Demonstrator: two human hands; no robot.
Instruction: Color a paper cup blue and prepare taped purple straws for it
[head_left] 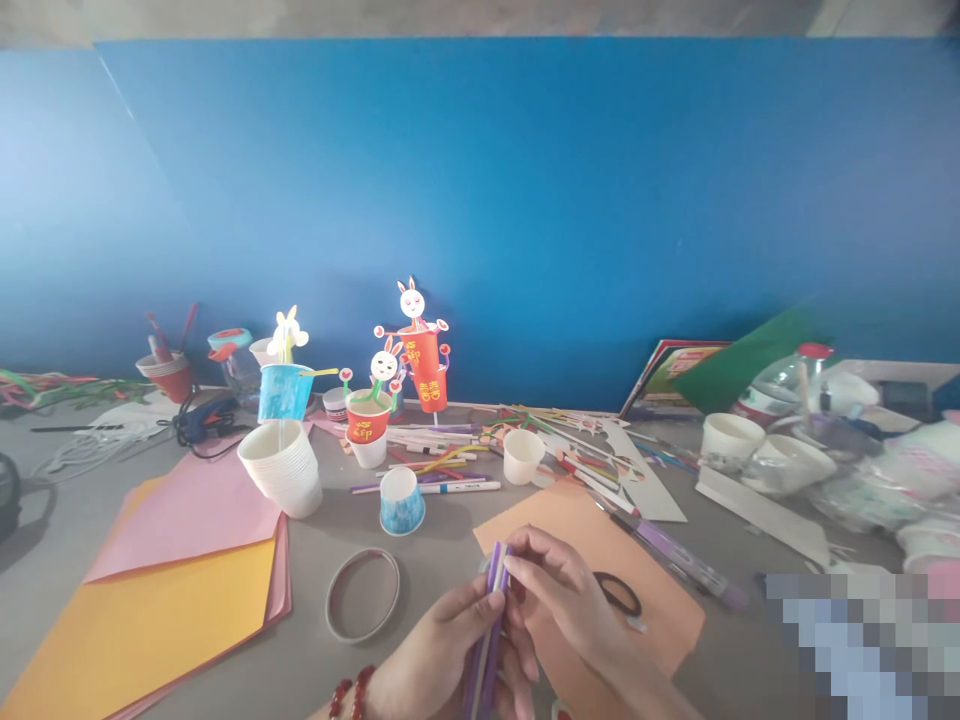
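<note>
My left hand (pixel 461 630), with a red bead bracelet at the wrist, grips slim purple straws (pixel 487 645) lying side by side with a pale strip between them. At their upper ends the thumb and fingers of my right hand (pixel 559 590) pinch the same straws. My fingers cover part of them. Beneath my right hand lies a sheet of orange paper (pixel 660 600), with a black loop like a scissors handle (pixel 619 594) on it. Left of my hands is a roll of tape (pixel 330 610). A small blue-painted paper cup (pixel 403 512) stands beyond it.
Rabbit figures made of red cups (pixel 418 345) stand by the blue wall panel. Stacked white cups (pixel 281 475) and coloured paper (pixel 172 600) lie left. Pens and sticks (pixel 442 460) spread behind, near a white cup (pixel 523 457). Plastic-wrapped cups (pixel 787 460) crowd the right.
</note>
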